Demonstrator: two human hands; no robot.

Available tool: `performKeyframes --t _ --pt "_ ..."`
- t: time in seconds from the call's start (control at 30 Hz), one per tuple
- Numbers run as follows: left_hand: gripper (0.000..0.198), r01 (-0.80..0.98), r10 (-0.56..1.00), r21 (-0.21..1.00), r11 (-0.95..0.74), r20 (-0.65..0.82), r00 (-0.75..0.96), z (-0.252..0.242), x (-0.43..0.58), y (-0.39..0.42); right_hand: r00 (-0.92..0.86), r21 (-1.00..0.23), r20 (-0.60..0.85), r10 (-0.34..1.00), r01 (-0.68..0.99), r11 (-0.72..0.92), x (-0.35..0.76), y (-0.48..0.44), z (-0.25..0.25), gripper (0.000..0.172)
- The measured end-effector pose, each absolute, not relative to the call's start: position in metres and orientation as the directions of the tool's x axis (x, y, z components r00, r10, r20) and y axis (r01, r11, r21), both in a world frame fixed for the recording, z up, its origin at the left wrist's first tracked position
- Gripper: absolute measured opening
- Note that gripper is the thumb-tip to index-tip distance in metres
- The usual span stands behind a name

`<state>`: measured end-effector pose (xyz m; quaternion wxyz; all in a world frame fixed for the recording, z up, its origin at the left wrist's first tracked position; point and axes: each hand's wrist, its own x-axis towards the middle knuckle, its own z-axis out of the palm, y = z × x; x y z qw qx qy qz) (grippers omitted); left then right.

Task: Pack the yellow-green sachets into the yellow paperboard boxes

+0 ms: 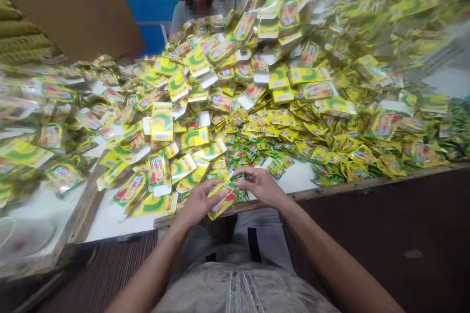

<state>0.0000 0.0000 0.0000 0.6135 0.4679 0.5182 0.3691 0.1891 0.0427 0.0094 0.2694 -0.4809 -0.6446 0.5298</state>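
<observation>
Carton work appears to be the step in hand: we judge that one carton [223, 204] is being handled at its end, over the wooden edge [345, 188]. Our left hand [200, 200] grips the carton, thumb across its face; our right hand [262, 186] has its fingers bent at the carton's right end. We cannot tell whether they also pinch a packet. The next move, we judge, calls for a steady left grip and light right fingers, to avoid creasing. The carton is yellow with red fruit print, and tilted. Small green packets [253, 150] lie beyond the wooden edge.
</observation>
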Motion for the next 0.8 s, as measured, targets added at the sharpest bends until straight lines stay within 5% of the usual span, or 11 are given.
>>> performKeyframes --t 0.17,0.3,0.4,0.53,0.6,0.8 --pt "0.040 -0.090 0.895 0.906 0.413 -0.385 0.224 -0.013 -0.011 -0.008 -0.470 -0.973 -0.164 0.867 0.223 -0.063 0.184 0.039 0.004 0.039" --pt "0.045 -0.219 0.874 0.846 0.486 -0.463 0.148 -0.016 -0.020 -0.012 -0.227 -0.939 -0.111 0.968 0.342 -0.027 0.179 0.044 -0.006 0.037" --pt "0.054 -0.261 0.870 0.835 0.485 -0.490 0.051 -0.013 -0.027 -0.011 -0.002 -0.729 -0.003 1.000 0.685 -0.001 0.174 0.053 -0.014 0.036" --pt "0.062 -0.269 0.863 0.837 0.477 -0.504 -0.038 -0.012 -0.031 -0.007 -0.092 -0.455 -0.060 0.994 0.889 0.055 0.166 0.059 -0.026 0.031" --pt "0.058 -0.247 0.872 0.854 0.459 -0.486 -0.059 -0.015 -0.030 -0.005 -0.103 -0.468 -0.082 0.991 0.882 0.053 0.167 0.058 -0.030 0.028" --pt "0.052 -0.170 0.898 0.891 0.422 -0.436 -0.061 -0.023 -0.023 0.002 -0.122 -0.770 -0.029 0.992 0.636 0.056 0.186 0.051 -0.013 0.028"
